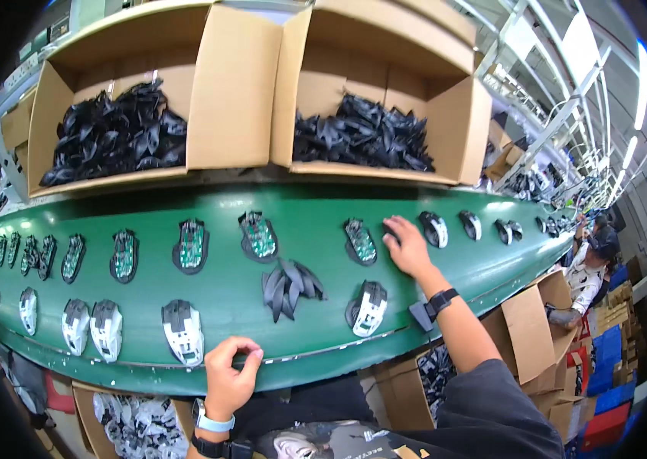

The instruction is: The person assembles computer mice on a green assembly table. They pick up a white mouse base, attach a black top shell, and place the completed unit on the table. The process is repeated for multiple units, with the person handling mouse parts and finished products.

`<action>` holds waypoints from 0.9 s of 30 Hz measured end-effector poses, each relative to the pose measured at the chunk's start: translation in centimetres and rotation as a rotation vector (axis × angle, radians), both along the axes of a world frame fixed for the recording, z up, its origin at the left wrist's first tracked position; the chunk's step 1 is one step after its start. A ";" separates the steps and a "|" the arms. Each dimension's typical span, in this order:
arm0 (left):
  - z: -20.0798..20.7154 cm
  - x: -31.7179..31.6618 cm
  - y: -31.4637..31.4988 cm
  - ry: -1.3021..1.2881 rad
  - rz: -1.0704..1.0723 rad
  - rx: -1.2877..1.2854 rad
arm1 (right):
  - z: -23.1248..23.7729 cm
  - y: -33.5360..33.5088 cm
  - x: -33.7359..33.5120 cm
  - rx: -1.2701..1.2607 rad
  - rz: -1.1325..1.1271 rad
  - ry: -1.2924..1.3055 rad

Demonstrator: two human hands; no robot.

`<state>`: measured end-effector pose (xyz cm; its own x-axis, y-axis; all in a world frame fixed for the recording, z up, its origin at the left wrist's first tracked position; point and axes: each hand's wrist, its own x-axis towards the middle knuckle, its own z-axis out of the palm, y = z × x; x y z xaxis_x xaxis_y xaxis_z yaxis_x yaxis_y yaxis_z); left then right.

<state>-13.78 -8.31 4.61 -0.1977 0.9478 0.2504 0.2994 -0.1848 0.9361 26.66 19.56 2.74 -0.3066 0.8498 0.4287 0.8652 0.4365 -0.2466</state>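
Note:
My right hand [409,249] reaches over the green conveyor belt [216,298]. Its fingers are bent down over a dark computer mouse part, mostly hidden beneath them. Just left of it lies a mouse base with a bare green circuit board [360,242]. Near the belt's front edge my left hand [231,372] is curled, thumb close to the fingers, with nothing visible in it. A white and black mouse shell [182,332] lies just beyond that hand. Between the hands are a loose pile of black leaf-shaped plastic pieces [290,288] and another white and black mouse shell [370,308].
Two open cardboard boxes [235,92] of black plastic pieces stand behind the belt. Several mouse bases with boards line its far side. Below the front edge are a box of white shells [140,424] and a box of dark parts [436,375]. Another person [587,271] sits at far right.

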 end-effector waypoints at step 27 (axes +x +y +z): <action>-1.4 -1.5 -1.0 -0.041 -0.047 0.069 | 6.1 -3.1 -4.6 0.092 0.032 -0.177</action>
<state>-15.28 -9.35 3.22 -0.1650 0.9370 0.3080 0.2507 -0.2622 0.9319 22.02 16.49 8.87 -0.4099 0.7984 0.4410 0.8769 0.4780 -0.0502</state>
